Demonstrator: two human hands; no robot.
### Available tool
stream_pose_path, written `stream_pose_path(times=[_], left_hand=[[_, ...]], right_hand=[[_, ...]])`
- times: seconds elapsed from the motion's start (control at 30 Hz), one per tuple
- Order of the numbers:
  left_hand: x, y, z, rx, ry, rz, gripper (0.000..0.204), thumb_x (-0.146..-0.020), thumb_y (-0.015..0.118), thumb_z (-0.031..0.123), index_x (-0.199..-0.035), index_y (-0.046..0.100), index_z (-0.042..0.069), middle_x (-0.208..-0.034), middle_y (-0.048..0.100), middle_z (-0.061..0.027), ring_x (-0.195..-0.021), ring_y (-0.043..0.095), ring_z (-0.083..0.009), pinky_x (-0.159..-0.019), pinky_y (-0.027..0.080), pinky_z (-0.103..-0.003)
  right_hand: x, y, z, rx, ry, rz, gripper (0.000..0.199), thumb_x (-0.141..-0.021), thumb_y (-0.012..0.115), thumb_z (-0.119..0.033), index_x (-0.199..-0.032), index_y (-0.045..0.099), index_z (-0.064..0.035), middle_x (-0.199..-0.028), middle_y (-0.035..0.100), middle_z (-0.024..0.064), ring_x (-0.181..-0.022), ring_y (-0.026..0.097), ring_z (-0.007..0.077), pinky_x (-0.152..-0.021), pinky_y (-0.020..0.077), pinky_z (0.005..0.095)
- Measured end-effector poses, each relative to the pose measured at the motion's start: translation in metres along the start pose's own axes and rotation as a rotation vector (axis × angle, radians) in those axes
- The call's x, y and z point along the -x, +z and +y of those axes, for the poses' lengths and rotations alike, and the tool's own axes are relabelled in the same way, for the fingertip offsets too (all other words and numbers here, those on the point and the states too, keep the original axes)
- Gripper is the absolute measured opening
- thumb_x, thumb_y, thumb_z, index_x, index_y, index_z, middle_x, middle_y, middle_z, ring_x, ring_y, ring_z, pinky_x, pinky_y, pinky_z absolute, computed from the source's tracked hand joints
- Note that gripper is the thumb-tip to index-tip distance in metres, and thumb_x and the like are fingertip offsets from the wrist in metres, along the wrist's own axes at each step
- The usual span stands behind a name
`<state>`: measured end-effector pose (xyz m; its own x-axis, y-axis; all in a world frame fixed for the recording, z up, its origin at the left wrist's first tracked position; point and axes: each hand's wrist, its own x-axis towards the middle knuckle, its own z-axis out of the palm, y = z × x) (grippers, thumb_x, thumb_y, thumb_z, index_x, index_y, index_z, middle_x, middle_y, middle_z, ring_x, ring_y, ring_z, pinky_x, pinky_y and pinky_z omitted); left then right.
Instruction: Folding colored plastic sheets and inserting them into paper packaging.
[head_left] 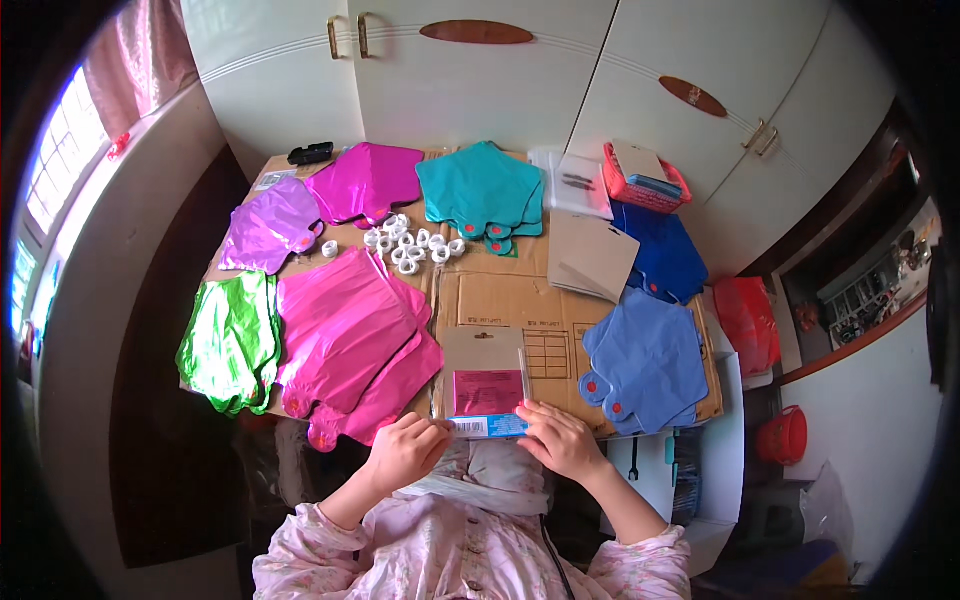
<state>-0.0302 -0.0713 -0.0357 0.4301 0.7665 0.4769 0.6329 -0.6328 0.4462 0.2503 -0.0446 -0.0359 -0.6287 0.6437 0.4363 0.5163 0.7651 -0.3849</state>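
Note:
Both my hands hold a flat package (487,393) at the near edge of the cardboard. A folded pink foil piece shows inside it, above a blue strip with a barcode. My left hand (408,445) pinches its lower left corner, fingers closed. On the other side, my right hand (562,440) is closed on the lower right corner, fingertips along the edge. Left of the package lie large pink foil balloons (350,345), flat and overlapping. Flat light blue foil balloons (648,360) lie to its right.
Green (232,340), lilac (268,225), magenta (368,183), teal (482,190) and dark blue (658,250) foil balloons surround several small white rolls (408,243). Beige cards (590,255) lie near a red basket (650,180). White cabinets (470,90) stand behind.

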Motion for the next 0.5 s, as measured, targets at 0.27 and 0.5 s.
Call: stream_pose_path(times=[0.27,0.5], left_hand=[[-0.009,0.007,0.012,-0.051,-0.324,0.01,0.013,-0.073,0.068,0.015,-0.073,0.056,0.007,-0.075,0.057,-0.0046,-0.067,0.059,-0.0241,-0.057,0.049,-0.035],[-0.015,0.0,0.021,-0.219,-0.479,-0.016,0.031,-0.071,0.074,0.027,-0.084,0.054,0.008,-0.083,0.053,-0.0069,-0.067,0.059,-0.0258,-0.054,0.048,-0.038]], right_hand=[[-0.006,0.012,-0.005,-0.144,0.312,-0.005,0.038,-0.076,0.072,-0.013,-0.106,0.05,-0.004,-0.107,0.056,0.0141,-0.1,0.056,0.0321,-0.087,0.0453,0.0404],[-0.019,0.006,-0.001,0.033,0.406,-0.003,0.065,-0.069,0.079,-0.026,-0.118,0.042,-0.0051,-0.123,0.042,0.0166,-0.113,0.041,0.0372,-0.095,0.033,0.0477]])
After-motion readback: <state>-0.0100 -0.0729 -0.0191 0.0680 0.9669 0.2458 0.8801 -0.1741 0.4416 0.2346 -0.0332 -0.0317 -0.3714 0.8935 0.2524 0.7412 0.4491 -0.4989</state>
